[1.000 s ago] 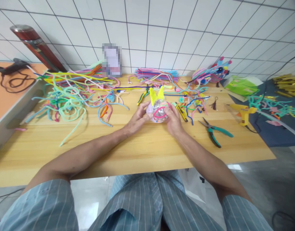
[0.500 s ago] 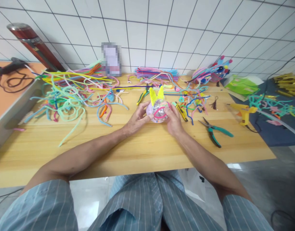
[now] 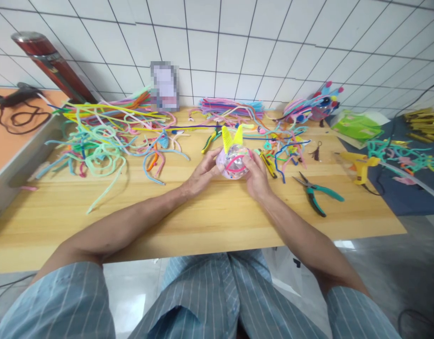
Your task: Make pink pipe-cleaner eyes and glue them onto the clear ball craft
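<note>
A small round craft ball (image 3: 233, 162), clear with pink bands and two yellow pipe-cleaner ears on top, sits just above the wooden table (image 3: 202, 212). My left hand (image 3: 201, 174) cups its left side with the fingers curled around it. My right hand (image 3: 255, 175) grips its right side, thumb pressed on the front. Both forearms rest on the table.
Loose pipe cleaners (image 3: 100, 141) sprawl over the table's left and back. Teal-handled pliers (image 3: 317, 193) lie right of my hands, a yellow glue gun (image 3: 360, 165) farther right. A yellow cutter (image 3: 268, 165) lies beside the ball. A red cylinder (image 3: 50, 66) leans on the tiled wall.
The ball and both hands have stayed nearly still; my fingers have shifted slightly on it.
</note>
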`<state>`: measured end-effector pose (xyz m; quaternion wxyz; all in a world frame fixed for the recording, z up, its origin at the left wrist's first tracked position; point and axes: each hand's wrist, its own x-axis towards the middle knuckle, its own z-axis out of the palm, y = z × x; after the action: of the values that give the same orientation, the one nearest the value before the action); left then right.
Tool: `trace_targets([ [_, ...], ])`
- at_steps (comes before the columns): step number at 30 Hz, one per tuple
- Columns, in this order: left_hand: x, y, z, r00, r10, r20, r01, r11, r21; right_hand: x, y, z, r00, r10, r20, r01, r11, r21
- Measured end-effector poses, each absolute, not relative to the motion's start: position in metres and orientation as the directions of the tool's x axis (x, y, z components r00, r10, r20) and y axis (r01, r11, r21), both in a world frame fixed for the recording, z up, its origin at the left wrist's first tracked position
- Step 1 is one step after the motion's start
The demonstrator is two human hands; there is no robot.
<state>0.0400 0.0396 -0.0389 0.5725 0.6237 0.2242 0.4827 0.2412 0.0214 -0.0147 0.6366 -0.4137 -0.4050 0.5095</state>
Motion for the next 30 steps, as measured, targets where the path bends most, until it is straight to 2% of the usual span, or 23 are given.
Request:
trace_targets([
  [5, 0.0411, 0.04, -0.0392, 0.391, 0.852, 0.348, -0.239, -0.271, 0.932, 0.2405, 0.0216, -0.0164, 0.151, 0.985, 0.088, -0.311, 0.132, -0.941],
  [30, 0.042, 0.0398, -0.0379, 0.474, 0.809, 0.347, -0.224, -0.271, 0.936, 0.2412, 0.0169, -0.0101, 0.157, 0.986, 0.058, -0.315, 0.106, -0.943],
])
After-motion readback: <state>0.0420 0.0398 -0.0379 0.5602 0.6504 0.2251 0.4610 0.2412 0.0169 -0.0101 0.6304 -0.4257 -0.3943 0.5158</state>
